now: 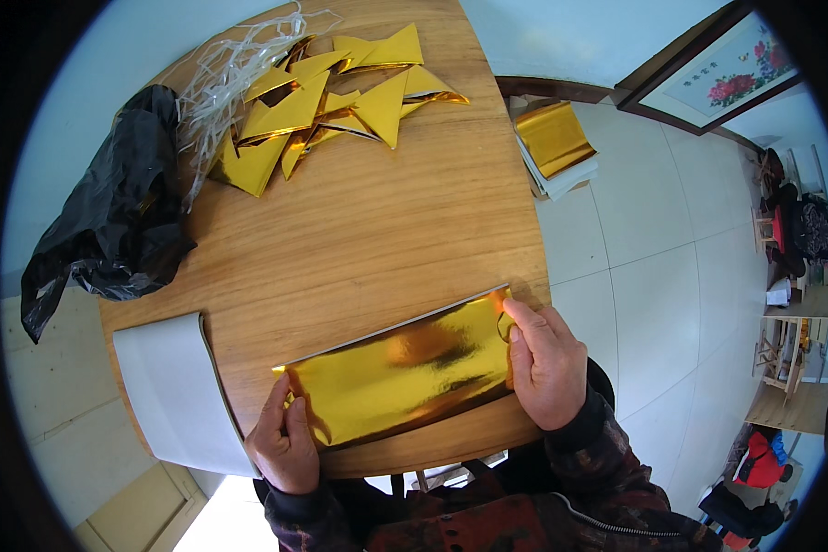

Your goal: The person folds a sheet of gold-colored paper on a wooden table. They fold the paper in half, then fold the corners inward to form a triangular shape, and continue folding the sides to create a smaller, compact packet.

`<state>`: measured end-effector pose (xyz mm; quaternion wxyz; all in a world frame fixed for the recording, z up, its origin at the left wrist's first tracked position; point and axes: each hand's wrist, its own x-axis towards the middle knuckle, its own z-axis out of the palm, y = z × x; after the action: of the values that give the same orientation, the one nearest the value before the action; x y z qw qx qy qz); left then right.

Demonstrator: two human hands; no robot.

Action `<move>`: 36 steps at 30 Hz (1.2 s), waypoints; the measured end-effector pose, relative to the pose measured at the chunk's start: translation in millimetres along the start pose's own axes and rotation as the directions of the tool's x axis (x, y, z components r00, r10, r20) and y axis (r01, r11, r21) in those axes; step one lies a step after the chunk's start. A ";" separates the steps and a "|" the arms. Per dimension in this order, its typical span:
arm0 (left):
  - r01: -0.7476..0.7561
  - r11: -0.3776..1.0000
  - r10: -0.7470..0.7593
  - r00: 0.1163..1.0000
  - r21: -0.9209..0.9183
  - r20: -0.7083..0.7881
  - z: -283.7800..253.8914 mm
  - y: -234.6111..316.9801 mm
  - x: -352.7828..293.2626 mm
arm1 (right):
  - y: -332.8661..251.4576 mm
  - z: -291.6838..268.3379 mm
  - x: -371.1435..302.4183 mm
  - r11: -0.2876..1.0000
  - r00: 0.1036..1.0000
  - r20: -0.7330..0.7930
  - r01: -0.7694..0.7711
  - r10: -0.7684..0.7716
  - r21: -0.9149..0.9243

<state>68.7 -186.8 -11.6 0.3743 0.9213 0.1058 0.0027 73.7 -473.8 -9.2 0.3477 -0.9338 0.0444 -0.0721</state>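
Observation:
A shiny gold foil paper sheet [405, 368] with a pale edge along its far side lies at the table's near edge. My left hand [287, 443] pinches its left end between thumb and fingers. At the opposite end, my right hand [547, 363] grips the upper corner, where the foil curls by the thumb. To the left, a stack of whitish paper [173, 382] hangs partly over the table edge. Folded gold paper pieces [327, 106] with pointed corners are heaped at the far side, away from both hands.
The wooden table [359, 230] has a curved right edge. A black plastic bag [129, 202] and tangled clear plastic strips [221, 83] lie far left. On the tiled floor, a gold sheet [555, 138] tops a paper stack. A framed flower picture [722, 78] stands against the wall.

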 end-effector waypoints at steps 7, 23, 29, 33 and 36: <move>-0.022 0.999 0.021 1.000 0.043 0.016 -1.8 -2.8 0.8 | 0.5 0.9 0.2 1.000 1.000 -0.005 -0.004 0.004 0.008; -0.008 1.000 0.008 1.000 0.002 -0.005 1.4 -4.1 -0.2 | -0.7 1.0 2.5 1.000 1.000 -0.002 -0.004 0.004 -0.004; 0.037 0.998 -0.036 0.999 -0.054 0.027 2.8 -0.6 1.0 | 3.3 -0.4 -0.7 0.999 0.999 0.043 -0.032 0.032 -0.006; 0.085 0.994 -0.082 0.996 -0.071 0.045 -0.3 -3.1 -0.4 | 4.8 3.1 3.2 0.985 0.985 -0.027 0.169 -0.170 -0.035; 0.014 0.999 -0.014 1.000 -0.033 -0.016 0.1 -3.0 -2.8 | 1.6 1.2 0.6 0.992 0.992 0.008 0.123 -0.122 -0.041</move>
<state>65.3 -185.4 -13.6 0.3886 0.9141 0.1152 0.0091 74.4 -474.3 -11.1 0.3234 -0.9419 -0.0125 -0.0898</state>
